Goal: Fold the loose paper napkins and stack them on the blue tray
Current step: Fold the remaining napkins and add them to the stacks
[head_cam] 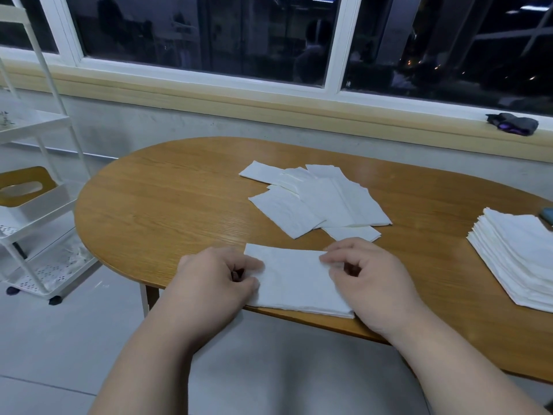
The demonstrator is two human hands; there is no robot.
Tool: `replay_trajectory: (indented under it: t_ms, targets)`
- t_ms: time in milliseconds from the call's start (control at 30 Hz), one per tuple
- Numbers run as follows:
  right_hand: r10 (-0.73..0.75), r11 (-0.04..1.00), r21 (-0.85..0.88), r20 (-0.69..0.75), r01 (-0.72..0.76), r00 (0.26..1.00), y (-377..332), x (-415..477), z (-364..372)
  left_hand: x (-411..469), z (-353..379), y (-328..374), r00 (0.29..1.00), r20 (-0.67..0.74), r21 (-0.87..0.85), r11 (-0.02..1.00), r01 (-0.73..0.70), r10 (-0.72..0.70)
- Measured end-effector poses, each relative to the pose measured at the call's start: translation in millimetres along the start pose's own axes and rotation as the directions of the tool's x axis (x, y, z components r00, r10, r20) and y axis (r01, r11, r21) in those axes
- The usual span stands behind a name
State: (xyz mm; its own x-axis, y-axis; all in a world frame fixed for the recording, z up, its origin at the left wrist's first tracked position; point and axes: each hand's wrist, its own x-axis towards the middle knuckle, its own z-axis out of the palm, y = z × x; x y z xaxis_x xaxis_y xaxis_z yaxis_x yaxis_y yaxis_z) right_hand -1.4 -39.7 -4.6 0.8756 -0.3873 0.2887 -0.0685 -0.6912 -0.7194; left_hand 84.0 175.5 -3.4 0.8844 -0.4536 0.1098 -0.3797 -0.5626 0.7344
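Observation:
A white paper napkin (294,281) lies flat at the near edge of the wooden table (167,199). My left hand (211,283) pinches its left edge between thumb and forefinger. My right hand (371,280) pinches its right edge the same way. Several loose napkins (317,199) lie spread and overlapping in the middle of the table. A tall stack of folded napkins (520,259) sits at the right edge of the view; a small bit of blue tray (547,215) shows behind it.
A white wheeled rack (39,211) with a tissue box stands on the floor to the left of the table. A dark cloth bundle (513,124) rests on the window sill at the right. The table's left half is bare wood.

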Motion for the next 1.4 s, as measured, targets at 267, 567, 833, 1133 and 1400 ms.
replay_trajectory:
  t_ms: [267, 567, 833, 1133, 1400]
  targets:
    - [-0.06, 0.975, -0.213, 0.047, 0.068, 0.997, 5, -4, 2, 1, 2, 3, 0.993, -0.09, 0.177, 0.982, -0.061, 0.078]
    - [-0.038, 0.94, -0.329, 0.169, 0.093, 0.985, -2, 1, -3, 2, 2, -2, 0.989, -0.012, 0.26, 0.955, -0.142, 0.151]
    - [0.106, 0.911, -0.407, 0.083, -0.064, 0.991, -21, 80, 2, 5, 3, -3, 0.989, -0.007, 0.209, 0.967, -0.145, 0.149]
    - [0.174, 0.721, -0.692, 0.116, -0.046, 0.978, -5, 120, 21, 7, 6, -3, 0.985, 0.0, 0.196, 0.966, -0.172, 0.175]
    - [0.058, 0.891, -0.453, 0.037, -0.035, 0.998, -7, 109, 18, 8, 14, 3, 0.981, 0.014, 0.21, 0.958, -0.194, 0.196]
